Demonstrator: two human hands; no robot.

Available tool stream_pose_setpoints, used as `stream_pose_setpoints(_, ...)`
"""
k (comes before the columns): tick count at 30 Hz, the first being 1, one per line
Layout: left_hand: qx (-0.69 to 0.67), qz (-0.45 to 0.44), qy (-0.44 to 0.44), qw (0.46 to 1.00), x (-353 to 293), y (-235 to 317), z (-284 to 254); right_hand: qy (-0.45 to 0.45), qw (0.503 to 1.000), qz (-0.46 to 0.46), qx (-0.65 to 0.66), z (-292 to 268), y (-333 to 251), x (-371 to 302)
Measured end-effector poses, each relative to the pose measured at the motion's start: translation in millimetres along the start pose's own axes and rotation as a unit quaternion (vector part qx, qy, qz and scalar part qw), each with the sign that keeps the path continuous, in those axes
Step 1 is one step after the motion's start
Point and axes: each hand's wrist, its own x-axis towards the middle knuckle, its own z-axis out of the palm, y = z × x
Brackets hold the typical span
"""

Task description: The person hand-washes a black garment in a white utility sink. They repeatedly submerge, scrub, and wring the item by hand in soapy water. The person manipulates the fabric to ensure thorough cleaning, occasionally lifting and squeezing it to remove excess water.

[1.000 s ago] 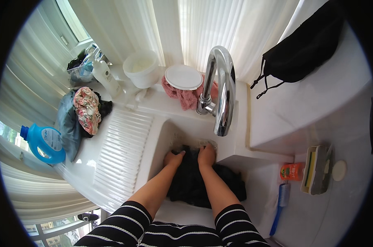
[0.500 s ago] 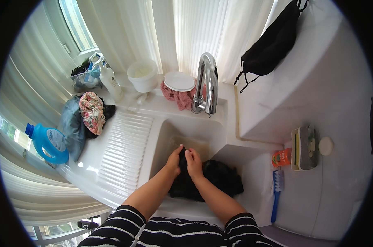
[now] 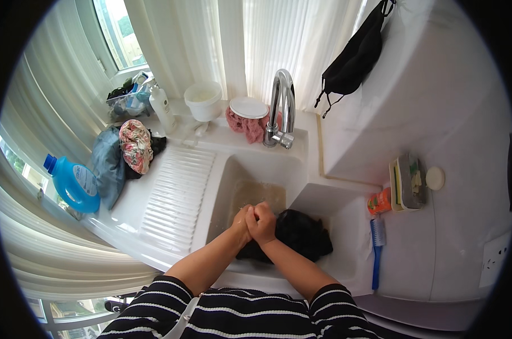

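Note:
Over the white sink (image 3: 222,195), my left hand (image 3: 242,224) and my right hand (image 3: 261,223) are closed and pressed together, knuckle to knuckle. Wet black cloth (image 3: 304,234) is bunched in the basin below and to the right of them, and part of it runs under my wrists up to the hands. Both hands grip this cloth, though the piece between the fingers is mostly hidden. Beyond my hands, shallow cloudy water (image 3: 261,192) covers the basin floor.
A chrome faucet (image 3: 281,107) rises behind the sink. Left are a ribbed washboard (image 3: 177,200), a blue bottle (image 3: 75,186) and a floral cloth (image 3: 135,146). A blue brush (image 3: 377,254) and a soap box (image 3: 408,182) lie right. A black mask (image 3: 352,62) hangs above.
My fingers have folded from a partly extended hold into fists pressed together, hiding the cloth between them. The view has shifted slightly, and the faucet's lever end now shows.

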Motion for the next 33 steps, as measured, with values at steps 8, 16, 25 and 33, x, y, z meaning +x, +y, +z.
stream_pose_setpoints(8, -0.184, 0.007, -0.084, 0.979, 37, -40, -32, -0.032, 0.995, -0.061, 0.066, -3, -38, -5)
stream_pose_setpoints(16, -0.4, -0.139, -0.062, 0.904, 41, -30, -25, 0.021, 0.998, -0.025, 0.059, -1, -22, 9)
stream_pose_setpoints(25, -0.136, -0.192, -0.111, 0.966, -15, 25, -6, -0.061, 0.932, 0.346, 0.086, -23, 63, 44)
stream_pose_setpoints(33, -0.186, -0.18, -0.003, 0.966, -6, 42, -21, -0.014, 0.915, 0.389, 0.112, -43, 48, 28)
